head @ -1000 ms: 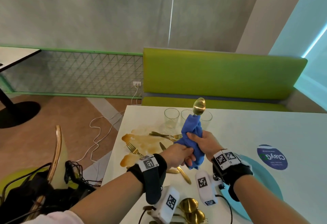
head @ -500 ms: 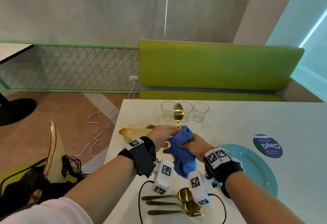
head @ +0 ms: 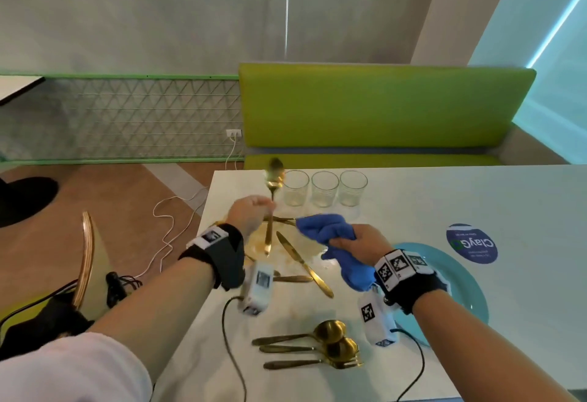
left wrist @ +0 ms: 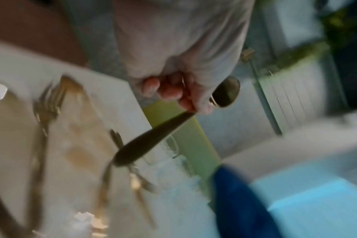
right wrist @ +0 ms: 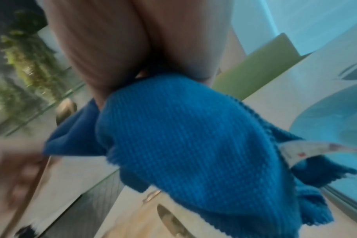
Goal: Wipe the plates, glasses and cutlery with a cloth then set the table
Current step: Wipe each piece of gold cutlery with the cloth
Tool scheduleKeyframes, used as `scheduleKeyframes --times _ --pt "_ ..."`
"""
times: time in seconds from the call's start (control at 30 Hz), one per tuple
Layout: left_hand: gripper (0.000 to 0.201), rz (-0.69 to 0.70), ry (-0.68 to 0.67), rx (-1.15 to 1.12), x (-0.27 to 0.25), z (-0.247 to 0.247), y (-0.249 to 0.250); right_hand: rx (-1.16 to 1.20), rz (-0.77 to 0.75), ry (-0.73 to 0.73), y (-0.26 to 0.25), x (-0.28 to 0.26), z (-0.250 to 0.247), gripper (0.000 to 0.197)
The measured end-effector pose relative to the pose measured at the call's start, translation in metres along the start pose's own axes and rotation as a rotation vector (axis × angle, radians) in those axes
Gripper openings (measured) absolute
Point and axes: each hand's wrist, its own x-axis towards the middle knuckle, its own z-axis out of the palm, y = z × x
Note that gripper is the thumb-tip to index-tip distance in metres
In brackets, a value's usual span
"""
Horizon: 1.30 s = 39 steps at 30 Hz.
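Observation:
My left hand grips a gold spoon by the middle of its handle, bowl up, above the stained part of the white table. In the left wrist view the fingers curl round the spoon. My right hand holds a bunched blue cloth, apart from the spoon; the cloth fills the right wrist view. Three glasses stand in a row at the table's far edge. A light blue plate lies under my right wrist.
A gold knife and forks lie on a brown spill in the middle. Two spoons and a fork lie near the front edge. A green bench stands behind the table, a chair to its left, cables on the floor.
My hands have parted: the cloth has come off the spoon and gone right with my right hand, while my left hand has carried the spoon to the left.

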Motion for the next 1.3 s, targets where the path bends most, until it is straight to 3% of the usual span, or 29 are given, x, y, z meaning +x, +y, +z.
scheduleKeyframes --times 0.13,0.23,0.37,0.47,0.6,0.73,0.87,0.93,1.0,1.07,1.17,1.3 --pt "0.023 0.081 -0.391 0.624 -0.024 0.025 -0.053 0.036 0.047 0.072 0.0 0.004 -0.02 0.032" --pt "0.017 0.072 -0.529 0.759 -0.041 0.051 -0.097 0.041 0.061 0.089 0.001 0.007 -0.027 0.032" --pt "0.006 0.079 -0.578 0.82 -0.057 0.071 -0.128 0.058 0.05 0.064 0.003 0.007 -0.024 0.032" --pt "0.02 0.102 -0.562 0.886 -0.06 0.079 -0.136 0.096 0.044 0.047 0.007 0.007 -0.019 0.022" --pt "0.024 0.104 -0.568 0.945 -0.053 0.082 -0.138 0.139 0.006 0.035 0.006 0.007 -0.017 0.006" --pt "0.023 0.083 -0.444 0.882 -0.03 0.072 -0.122 0.041 0.061 0.016 0.004 0.017 -0.022 0.033" --pt "0.028 -0.126 -0.092 0.816 0.022 0.045 -0.112 0.168 0.095 0.054 0.01 0.031 -0.027 0.037" --pt "0.035 -0.261 -0.005 0.83 0.043 0.029 -0.112 0.297 0.15 0.096 0.015 0.039 -0.029 0.048" --pt "0.038 -0.368 0.033 0.824 0.057 0.018 -0.116 0.397 0.186 0.112 0.02 0.043 -0.032 0.05" --pt "0.043 -0.436 0.043 0.812 0.07 0.015 -0.122 0.434 0.203 0.106 0.026 0.049 -0.036 0.039" --pt "0.045 -0.478 0.02 0.791 0.081 0.016 -0.121 0.475 0.219 0.1 0.033 0.056 -0.039 0.029" --pt "0.047 -0.527 0.042 0.768 0.085 0.021 -0.117 0.487 0.281 0.089 0.038 0.069 -0.038 0.034"
